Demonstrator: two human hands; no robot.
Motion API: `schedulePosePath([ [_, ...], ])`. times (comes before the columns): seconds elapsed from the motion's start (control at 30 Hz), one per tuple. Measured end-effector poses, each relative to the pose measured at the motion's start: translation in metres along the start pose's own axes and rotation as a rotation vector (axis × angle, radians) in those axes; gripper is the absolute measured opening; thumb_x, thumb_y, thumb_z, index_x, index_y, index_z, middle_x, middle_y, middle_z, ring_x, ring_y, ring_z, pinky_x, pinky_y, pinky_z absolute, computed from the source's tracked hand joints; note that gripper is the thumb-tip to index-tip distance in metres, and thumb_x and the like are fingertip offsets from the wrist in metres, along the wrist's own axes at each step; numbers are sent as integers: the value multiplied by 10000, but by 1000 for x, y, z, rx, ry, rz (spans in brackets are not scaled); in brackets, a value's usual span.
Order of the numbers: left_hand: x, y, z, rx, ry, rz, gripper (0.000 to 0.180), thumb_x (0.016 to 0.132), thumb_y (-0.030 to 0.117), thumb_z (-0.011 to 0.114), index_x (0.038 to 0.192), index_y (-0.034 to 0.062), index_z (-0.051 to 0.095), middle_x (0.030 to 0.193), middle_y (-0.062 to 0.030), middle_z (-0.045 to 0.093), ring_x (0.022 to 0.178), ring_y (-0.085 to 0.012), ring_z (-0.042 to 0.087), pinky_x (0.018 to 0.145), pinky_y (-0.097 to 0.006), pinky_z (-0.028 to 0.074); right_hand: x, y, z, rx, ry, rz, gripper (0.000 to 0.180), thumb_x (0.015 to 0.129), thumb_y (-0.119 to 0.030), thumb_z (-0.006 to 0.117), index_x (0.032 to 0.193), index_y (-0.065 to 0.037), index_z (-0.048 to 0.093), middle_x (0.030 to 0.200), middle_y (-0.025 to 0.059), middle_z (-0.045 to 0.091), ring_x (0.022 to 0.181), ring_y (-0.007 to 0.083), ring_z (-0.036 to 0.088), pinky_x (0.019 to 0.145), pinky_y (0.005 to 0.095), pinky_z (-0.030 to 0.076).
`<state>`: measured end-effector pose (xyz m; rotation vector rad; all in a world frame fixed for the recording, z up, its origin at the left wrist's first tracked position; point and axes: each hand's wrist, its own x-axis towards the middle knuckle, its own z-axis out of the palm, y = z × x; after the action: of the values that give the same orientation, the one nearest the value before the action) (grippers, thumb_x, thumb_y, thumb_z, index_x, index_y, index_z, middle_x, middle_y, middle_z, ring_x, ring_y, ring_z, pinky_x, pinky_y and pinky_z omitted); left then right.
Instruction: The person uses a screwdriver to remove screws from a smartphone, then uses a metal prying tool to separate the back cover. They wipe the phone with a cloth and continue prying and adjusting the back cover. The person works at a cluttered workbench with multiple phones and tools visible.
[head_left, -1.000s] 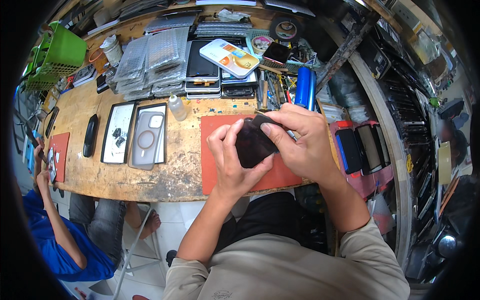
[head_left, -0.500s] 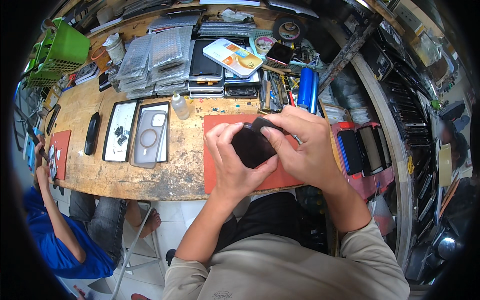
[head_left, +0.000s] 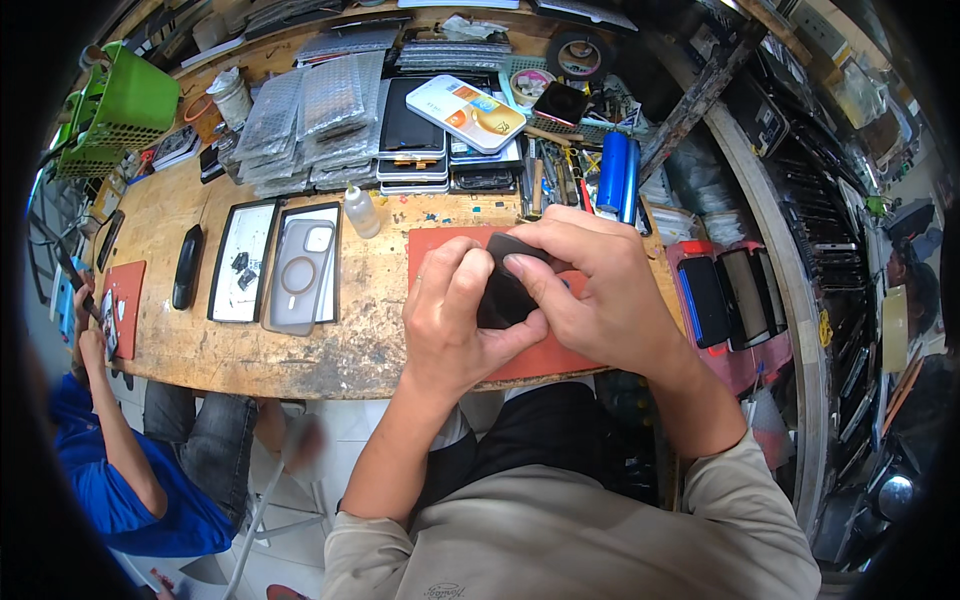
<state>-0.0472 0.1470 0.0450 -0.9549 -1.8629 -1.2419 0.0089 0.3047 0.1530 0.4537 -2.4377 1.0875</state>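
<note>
A dark, glossy phone-like slab (head_left: 503, 303) is gripped in my left hand (head_left: 440, 320), its fingers curled over the far side and the thumb along the near edge. My right hand (head_left: 605, 290) pinches a flat black piece (head_left: 512, 246) between thumb and fingers, against the slab's far end. What the piece is, and whether it is attached, I cannot make out. Both hands are above a red mat (head_left: 428, 240) at the bench's front edge, and they cover much of the slab.
Left of the mat are a frosted phone case (head_left: 290, 312), a shallow tray (head_left: 228, 300), a dropper bottle (head_left: 361, 212) and a black elongated object (head_left: 187, 267). Bubble-wrapped packets (head_left: 335, 105) and tools (head_left: 550, 180) fill the back. Phones (head_left: 705, 300) lie at right; a co-worker's arm (head_left: 125, 430) is at left.
My left hand has turned, bringing the backs of its fingers into view and tilting the slab so less of its face shows. The black piece and right fingers have shifted slightly left.
</note>
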Motion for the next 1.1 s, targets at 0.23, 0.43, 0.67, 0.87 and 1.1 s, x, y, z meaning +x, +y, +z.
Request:
schedulePosePath([
  [0.23, 2, -9, -3, -28, 54, 92, 690, 627, 296, 1006, 1156, 75, 623, 1166, -195, 665, 902, -363, 735, 712, -433, 637, 3, -2, 2, 100, -31, 84, 166, 940, -26, 722, 1080, 57, 755, 879, 194, 703, 749, 355, 696, 679, 437, 536],
  [0.43, 4, -13, -9, -53, 54, 129, 687, 628, 283, 1003, 1145, 68, 607, 1136, -191, 670, 903, -343, 720, 719, -419, 626, 6, -3, 7, 96, -64, 30, 164, 945, -30, 726, 1081, 58, 753, 872, 178, 707, 703, 297, 689, 649, 403, 528],
  [0.67, 3, -6, -21, -105, 2, 15, 663, 629, 205, 959, 1093, 70, 506, 1089, -183, 683, 909, -291, 686, 769, -404, 611, 2, 33, 22, 222, 159, 320, 177, 986, -78, 738, 1124, 33, 751, 924, 165, 747, 753, 206, 745, 682, 339, 583],
  [0.87, -1, -2, -25, -150, -17, -41, 678, 648, 173, 960, 1098, 66, 465, 1144, -205, 690, 931, -279, 693, 787, -404, 622, -36, 97, 46, -178, -20, 403, 216, 957, -99, 741, 1159, -22, 754, 1007, 180, 772, 854, 347, 767, 788, 473, 591],
  [1.1, -5, 0, -26, -194, 39, -45, 664, 636, 165, 977, 1068, 66, 483, 1169, -238, 721, 942, -349, 739, 792, -423, 634, -53, 55, 35, -157, 253, 205, 187, 953, 12, 725, 1136, 26, 764, 1022, 153, 714, 889, 304, 706, 789, 396, 569],
])
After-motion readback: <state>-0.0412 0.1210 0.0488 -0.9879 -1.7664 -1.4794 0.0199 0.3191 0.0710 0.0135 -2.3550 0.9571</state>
